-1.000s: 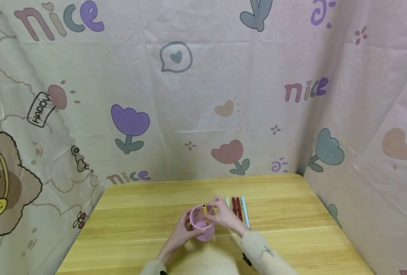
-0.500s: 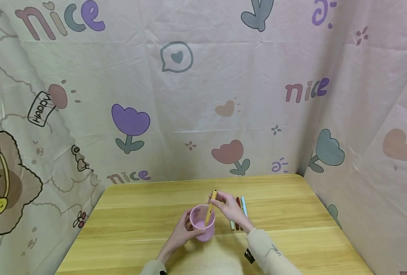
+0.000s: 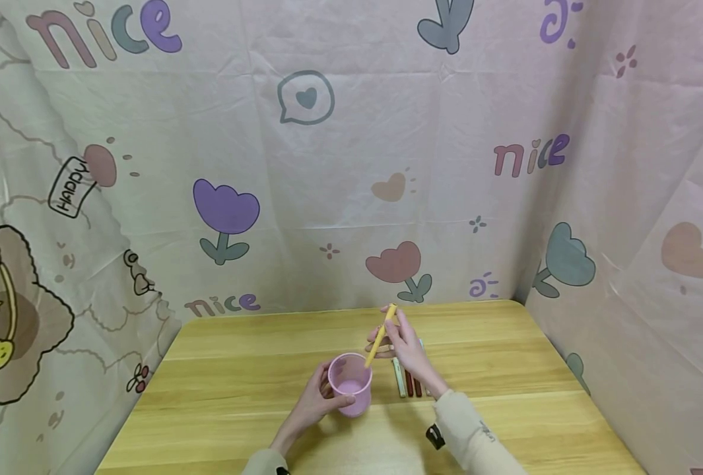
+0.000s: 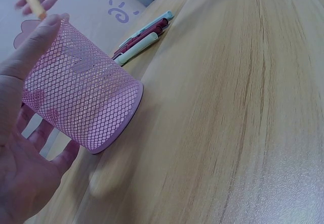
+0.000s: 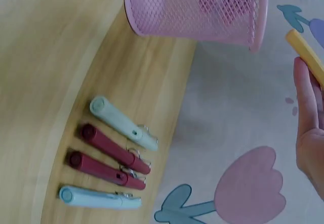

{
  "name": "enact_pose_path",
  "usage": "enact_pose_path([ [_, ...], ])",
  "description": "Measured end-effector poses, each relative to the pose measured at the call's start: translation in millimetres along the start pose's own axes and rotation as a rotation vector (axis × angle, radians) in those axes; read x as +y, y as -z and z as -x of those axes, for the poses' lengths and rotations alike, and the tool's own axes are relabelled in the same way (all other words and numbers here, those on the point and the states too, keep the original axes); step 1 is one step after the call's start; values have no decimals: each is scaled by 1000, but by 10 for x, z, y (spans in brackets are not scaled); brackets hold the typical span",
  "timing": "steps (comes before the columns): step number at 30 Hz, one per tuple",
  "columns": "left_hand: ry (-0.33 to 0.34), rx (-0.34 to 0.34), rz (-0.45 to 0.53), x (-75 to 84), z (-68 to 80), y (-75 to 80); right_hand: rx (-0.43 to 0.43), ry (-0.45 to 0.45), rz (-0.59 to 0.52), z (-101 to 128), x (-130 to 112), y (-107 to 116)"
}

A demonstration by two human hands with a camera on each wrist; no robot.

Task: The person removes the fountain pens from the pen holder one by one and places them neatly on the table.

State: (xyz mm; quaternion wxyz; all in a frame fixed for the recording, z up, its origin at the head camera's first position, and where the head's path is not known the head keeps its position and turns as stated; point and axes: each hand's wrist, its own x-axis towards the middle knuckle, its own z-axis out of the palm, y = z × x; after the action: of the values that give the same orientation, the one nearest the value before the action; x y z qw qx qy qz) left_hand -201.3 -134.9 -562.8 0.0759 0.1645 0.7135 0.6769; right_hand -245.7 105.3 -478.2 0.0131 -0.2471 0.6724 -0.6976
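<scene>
— What sits nearest, low in the head view?

— The left hand (image 3: 312, 409), just below the middle of the frame. Its grip is curled round the side of the cup (image 3: 350, 392), a pink mesh one standing upright on the tabletop (image 3: 232, 402). In the left wrist view the thumb lies along the mesh at the left edge and the fingers wrap the far side.

— And the other hand?

— The right hand (image 3: 407, 349) is a little farther back and to the right of the cup, raised off the tabletop. Its grip pinches a yellow pen (image 3: 381, 336) between thumb and fingers. The pen is tilted, its lower end just above the cup's rim at the right, its upper end pointing toward the upper right. It is outside the cup.

— Anything beside them?

— Four pens (image 5: 109, 153) lie side by side on the tabletop just right of the cup, partly under the right hand in the head view. In the right wrist view they read, top to bottom: pale green, two dark red, light blue.

— Behind?

— A curtain (image 3: 327, 165) printed with tulips, hearts and the word "nice" fills the upper frame and both sides.
</scene>
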Motion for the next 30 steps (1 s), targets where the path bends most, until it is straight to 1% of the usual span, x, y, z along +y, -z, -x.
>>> enact_pose_path([
  [3,0,3,1,1,4,-2,38,-24,10,26,-26,86],
  [5,5,8,-3,8,8,-4,39,-51,11,48,-45,152],
  [12,17,20,-23,19,6,-2,-41,-178,18,145,-72,396],
  [15,20,18,-28,14,3,2,-55,-208,46,173,-41,499],
  [18,17,15,-34,6,5,5,-16,-228,62,194,-7,588],
  [22,14,8,-36,-1,10,11,95,-244,101,236,38,700],
  [25,14,4,-37,-1,13,14,158,-267,137,280,81,778],
  [27,16,6,-31,-1,10,11,183,-287,172,312,109,822],
  [30,21,9,-21,8,4,3,220,-318,254,371,164,883],
])
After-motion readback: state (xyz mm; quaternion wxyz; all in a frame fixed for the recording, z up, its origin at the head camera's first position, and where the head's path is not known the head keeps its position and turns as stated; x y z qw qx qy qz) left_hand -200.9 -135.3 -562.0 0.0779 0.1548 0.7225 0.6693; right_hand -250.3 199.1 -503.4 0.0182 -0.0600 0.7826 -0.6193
